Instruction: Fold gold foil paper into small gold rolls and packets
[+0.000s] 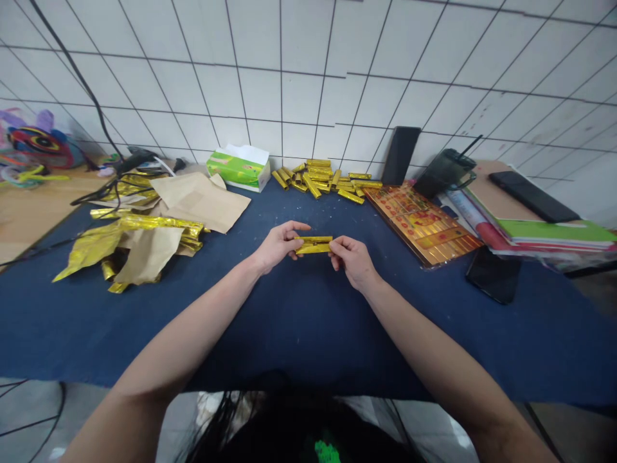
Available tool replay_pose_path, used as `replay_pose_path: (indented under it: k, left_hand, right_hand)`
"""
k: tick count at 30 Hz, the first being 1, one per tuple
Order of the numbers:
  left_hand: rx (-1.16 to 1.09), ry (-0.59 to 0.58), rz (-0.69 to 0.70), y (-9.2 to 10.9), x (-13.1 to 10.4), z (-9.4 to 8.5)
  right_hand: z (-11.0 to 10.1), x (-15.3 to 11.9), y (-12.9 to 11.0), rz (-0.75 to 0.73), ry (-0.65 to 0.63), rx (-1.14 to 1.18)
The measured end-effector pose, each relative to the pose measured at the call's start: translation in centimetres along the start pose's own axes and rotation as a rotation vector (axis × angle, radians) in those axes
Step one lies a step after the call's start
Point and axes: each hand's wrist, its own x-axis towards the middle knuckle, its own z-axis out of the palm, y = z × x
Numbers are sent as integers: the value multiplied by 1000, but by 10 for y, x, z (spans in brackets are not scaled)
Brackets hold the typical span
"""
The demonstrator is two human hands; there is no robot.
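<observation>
A small folded gold foil paper roll point(314, 245) is held over the dark blue table cloth point(299, 321), one end in each hand. My left hand point(277, 245) pinches its left end with thumb and fingers. My right hand point(353, 258) pinches its right end. Behind the hands, against the tiled wall, lies a pile of several finished gold rolls point(322, 177). To the left lie loose gold foil sheets and brown paper point(144, 241).
A green tissue box point(238, 167) stands at the back left. A red and gold packet of paper point(421, 222) lies at the right, with a black phone point(493, 275), books point(540, 231) and a dark container point(443, 172) beyond it. Cables run at far left.
</observation>
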Motion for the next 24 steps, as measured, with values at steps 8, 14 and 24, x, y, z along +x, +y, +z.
replay_pose_path:
  k: [8, 14, 24]
  left_hand:
    - [234, -121, 12, -6, 1, 6]
    - [544, -60, 179, -4, -7, 15]
    - [761, -118, 218, 8, -17, 23]
  right_hand:
    - [-8, 5, 2, -43, -14, 23]
    - [-8, 3, 2, 9, -185, -20]
    - [-6, 2, -3, 35, -229, -38]
